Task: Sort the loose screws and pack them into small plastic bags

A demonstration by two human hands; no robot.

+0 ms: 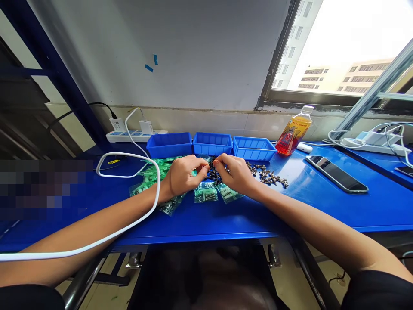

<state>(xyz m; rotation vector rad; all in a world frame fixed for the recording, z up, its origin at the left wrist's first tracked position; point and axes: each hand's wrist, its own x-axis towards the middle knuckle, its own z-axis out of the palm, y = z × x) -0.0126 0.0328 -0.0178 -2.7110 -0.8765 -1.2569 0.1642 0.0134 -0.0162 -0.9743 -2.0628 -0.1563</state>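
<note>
Across the middle of the frame is a blue table (pixel 322 211). A white cord (pixel 158 181) crosses the left arm (pixel 97 232) and could get in the way. Three blue bins (pixel 212 149) stand at center. Below, the left hand (pixel 189 174) and right hand (pixel 237 173) pinch fingertips; I can't tell on what. Little bags (pixel 205 192) under them look filled; dark screw-like bits (pixel 274 178), right of center, seem left to do.

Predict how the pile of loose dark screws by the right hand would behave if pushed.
The pile of dark screws would probably spread apart rather than move as one, since the pieces lie loose. They would likely slide easily on the smooth, shiny tabletop. Their elongated shapes suggest some may roll or swivel.
</note>
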